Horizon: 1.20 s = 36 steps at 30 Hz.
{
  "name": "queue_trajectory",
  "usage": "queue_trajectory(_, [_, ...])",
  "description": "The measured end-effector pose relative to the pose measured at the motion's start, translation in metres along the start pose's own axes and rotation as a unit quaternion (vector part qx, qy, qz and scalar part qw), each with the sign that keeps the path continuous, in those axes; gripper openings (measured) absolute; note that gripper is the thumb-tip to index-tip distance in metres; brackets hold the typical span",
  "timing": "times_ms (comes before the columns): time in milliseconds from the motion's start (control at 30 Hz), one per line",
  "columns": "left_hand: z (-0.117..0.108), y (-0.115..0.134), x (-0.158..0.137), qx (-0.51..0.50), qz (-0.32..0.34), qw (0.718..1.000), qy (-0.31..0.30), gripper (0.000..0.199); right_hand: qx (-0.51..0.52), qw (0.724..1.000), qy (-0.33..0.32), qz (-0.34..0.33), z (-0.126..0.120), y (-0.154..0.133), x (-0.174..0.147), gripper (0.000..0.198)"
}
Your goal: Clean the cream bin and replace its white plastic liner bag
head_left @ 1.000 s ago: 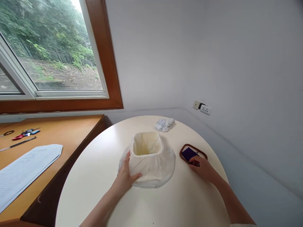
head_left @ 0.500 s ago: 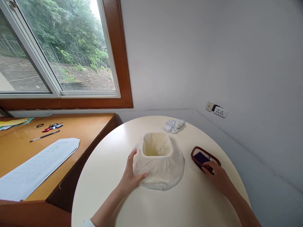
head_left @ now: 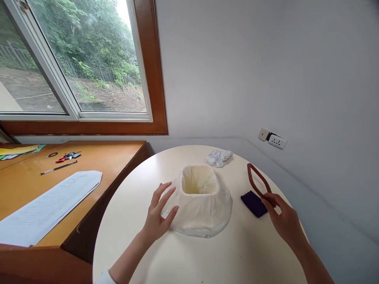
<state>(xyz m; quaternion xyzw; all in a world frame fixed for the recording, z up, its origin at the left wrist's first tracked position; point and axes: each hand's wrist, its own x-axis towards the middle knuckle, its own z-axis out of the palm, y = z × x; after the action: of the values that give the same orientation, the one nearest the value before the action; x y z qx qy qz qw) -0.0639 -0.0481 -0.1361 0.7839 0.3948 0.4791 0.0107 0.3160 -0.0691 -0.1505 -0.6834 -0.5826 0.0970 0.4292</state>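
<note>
A small bin (head_left: 200, 205) with a white plastic bag draped over its rim stands in the middle of the round table. At its left side is my left hand (head_left: 160, 213), fingers spread, close to the bag; whether it touches I cannot tell. My right hand (head_left: 281, 215) pinches a brown, rounded rectangular ring (head_left: 250, 177) by its near end, tilted up off the table. Just left of that hand a folded dark purple cloth (head_left: 254, 204) lies flat on the tabletop.
A crumpled white plastic bag (head_left: 219, 158) lies at the table's (head_left: 177, 260) back edge. To the left, a wooden desk (head_left: 118, 157) carries papers (head_left: 56, 205), a pen (head_left: 58, 168) and keys (head_left: 69, 156). Wall sockets (head_left: 277, 141) are at the right.
My right hand has lifted the brown ring off the table and away from the purple cloth, which stays lying there. My left hand has shifted slightly left and its fingers have turned.
</note>
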Motion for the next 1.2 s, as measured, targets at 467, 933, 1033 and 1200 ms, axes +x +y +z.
queue_trajectory(467, [-0.007,0.021,0.027,0.060,0.145,0.982,-0.103,0.045,0.061,0.995,0.020,-0.080,0.000,-0.048,-0.012,0.021])
queue_trajectory(933, [0.052,0.090,0.089,0.175,0.082,0.917,-0.350,0.062,0.045,0.997,0.036,-0.041,0.002,-0.037,-0.030,0.027])
queue_trajectory(1033, [0.039,0.081,0.101,0.160,0.056,0.919,-0.356,0.066,0.045,0.998,0.033,-0.031,0.002,-0.036,-0.031,0.028])
queue_trajectory(1200, [0.012,0.040,0.133,0.183,-0.057,0.904,-0.383,0.072,0.050,0.998,0.011,-0.022,0.007,-0.035,-0.034,0.030])
